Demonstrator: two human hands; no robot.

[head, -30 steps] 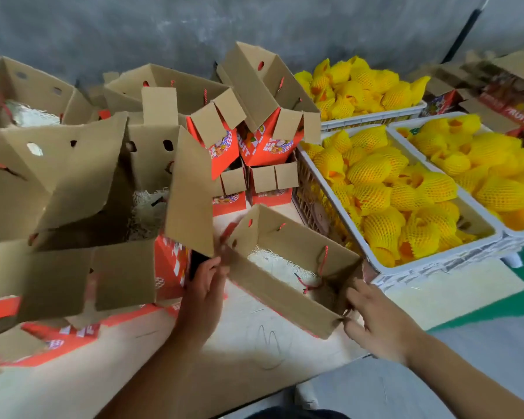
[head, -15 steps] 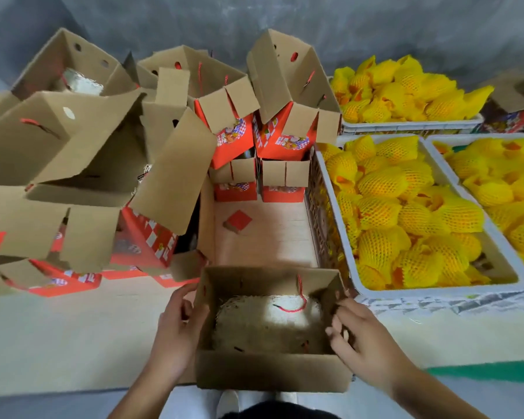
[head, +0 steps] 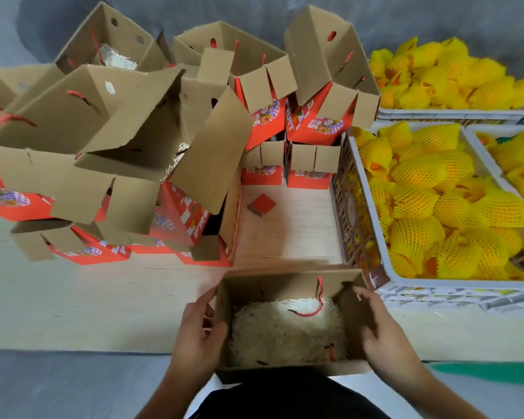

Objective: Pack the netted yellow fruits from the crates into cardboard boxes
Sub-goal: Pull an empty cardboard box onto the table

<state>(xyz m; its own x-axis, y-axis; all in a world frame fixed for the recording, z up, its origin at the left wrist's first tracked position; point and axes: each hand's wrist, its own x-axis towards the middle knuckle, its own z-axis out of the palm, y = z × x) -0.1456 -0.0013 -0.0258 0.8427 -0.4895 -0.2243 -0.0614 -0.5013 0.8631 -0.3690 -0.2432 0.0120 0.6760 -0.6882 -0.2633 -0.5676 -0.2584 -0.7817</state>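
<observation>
Gripping the open cardboard box [head: 288,282], both hands' fingers [head: 204,299] curl over its side walls.

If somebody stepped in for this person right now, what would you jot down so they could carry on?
Left hand grips the left wall of the open cardboard box at the table's near edge; right hand holds its right wall.
The box holds only pale shredded padding and a red cord handle; no fruit yet.
The netted yellow fruits fill the near white crate just right of the box, with more crates behind and to the right.
Empty boxes are piled at the left.
Done: one box set in place. Left: fill it from the crate, then do the others.
</observation>
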